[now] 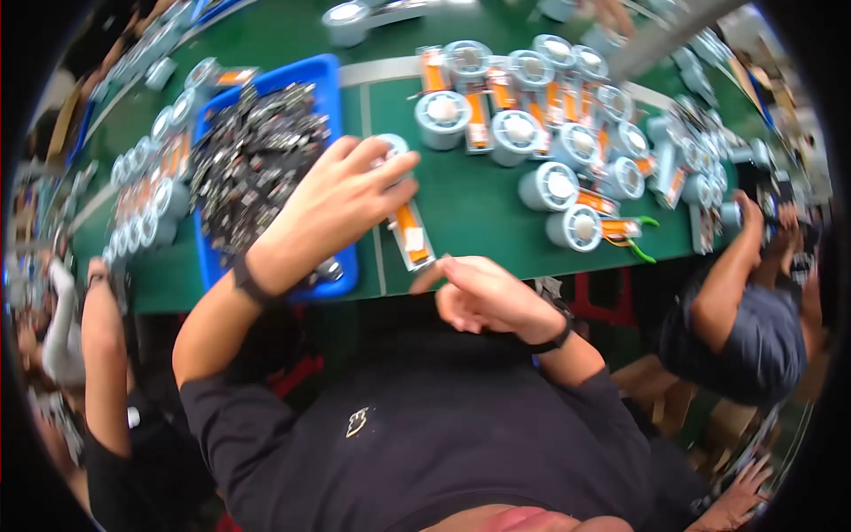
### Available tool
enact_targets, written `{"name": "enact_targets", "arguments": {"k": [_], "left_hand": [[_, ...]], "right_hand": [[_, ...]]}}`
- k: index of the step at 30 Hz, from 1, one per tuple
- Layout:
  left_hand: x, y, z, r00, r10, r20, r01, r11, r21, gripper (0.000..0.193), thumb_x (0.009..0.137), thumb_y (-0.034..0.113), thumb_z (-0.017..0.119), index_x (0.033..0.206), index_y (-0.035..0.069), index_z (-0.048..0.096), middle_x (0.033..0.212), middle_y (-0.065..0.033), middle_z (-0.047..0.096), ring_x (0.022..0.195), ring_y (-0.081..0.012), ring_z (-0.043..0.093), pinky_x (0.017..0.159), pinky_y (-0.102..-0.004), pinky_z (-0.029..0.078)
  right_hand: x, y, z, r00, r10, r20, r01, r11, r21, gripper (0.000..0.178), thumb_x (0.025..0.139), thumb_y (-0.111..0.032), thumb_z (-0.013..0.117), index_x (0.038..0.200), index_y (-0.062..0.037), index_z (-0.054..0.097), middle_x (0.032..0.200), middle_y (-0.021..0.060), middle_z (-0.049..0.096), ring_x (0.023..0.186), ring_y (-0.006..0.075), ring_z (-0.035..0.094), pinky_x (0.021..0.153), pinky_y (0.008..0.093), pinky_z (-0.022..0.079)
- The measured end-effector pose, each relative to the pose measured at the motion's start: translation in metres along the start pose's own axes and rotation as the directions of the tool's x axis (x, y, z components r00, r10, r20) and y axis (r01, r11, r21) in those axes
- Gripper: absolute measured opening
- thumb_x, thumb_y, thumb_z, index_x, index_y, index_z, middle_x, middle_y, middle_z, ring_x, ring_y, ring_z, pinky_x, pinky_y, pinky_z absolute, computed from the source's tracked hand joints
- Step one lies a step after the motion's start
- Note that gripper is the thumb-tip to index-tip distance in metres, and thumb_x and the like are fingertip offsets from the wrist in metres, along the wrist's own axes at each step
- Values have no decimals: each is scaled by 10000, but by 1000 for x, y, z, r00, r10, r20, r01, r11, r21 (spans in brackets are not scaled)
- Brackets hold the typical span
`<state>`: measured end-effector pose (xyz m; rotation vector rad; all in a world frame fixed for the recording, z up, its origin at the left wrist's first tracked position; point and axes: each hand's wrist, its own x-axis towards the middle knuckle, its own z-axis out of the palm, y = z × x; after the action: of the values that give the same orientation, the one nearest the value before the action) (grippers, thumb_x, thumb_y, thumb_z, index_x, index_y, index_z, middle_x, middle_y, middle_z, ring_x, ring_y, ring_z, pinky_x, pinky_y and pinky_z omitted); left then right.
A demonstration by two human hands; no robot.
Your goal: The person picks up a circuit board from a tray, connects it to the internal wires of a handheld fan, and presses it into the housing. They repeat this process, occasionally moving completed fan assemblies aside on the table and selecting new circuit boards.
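Observation:
My left hand [350, 191] is closed around the round head of a light-blue housing [412, 238], whose straight handle holds an orange strip and points toward me. Its fingers cover most of the head. At the near end of that handle is my right hand [492, 297], fingers curled and fingertips at the tip; whether a small part sits between them is hidden. Left of the housing, under my left forearm, stands a blue tray [332, 97] heaped with small dark and metallic parts [257, 168].
Several similar light-blue housings [443, 120] with orange strips cover the green table [390, 97] to the right, one with green wires [643, 251]. More housings [146, 222] line up beyond the tray. A co-worker's arm [736, 257] is at the right, another arm [105, 355] at the left.

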<state>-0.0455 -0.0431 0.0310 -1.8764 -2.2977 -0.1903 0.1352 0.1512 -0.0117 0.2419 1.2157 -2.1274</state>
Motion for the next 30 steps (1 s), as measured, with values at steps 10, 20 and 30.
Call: {"name": "enact_targets", "arguments": {"k": [10,20,30], "left_hand": [[-34,-23,-46,957,-266,-117,264,964,-32,351,836,58,711,1185,73,676,1226,-105,626,1119,-330,605,972,-424,497],[-61,4,-8,766,-643,-11,641,764,-77,627,856,174,816,1401,32,539,932,-128,654,855,-333,668,757,-424,541],[-75,-26,-23,686,-647,333,666,374,-646,772,930,78,713,1592,7,321,818,-42,650,692,-188,609,601,-336,497]], "right_hand": [[-3,4,-2,800,-587,-126,122,364,-924,301,929,-258,778,959,5,633,589,36,554,501,133,544,499,286,412],[34,14,16,638,-758,-138,-208,2,-978,435,827,-388,821,766,-59,543,570,86,537,537,304,568,507,409,434],[7,16,9,596,-770,-229,-320,34,-947,444,793,-356,834,675,-71,514,570,90,542,535,299,566,501,416,413]]}}
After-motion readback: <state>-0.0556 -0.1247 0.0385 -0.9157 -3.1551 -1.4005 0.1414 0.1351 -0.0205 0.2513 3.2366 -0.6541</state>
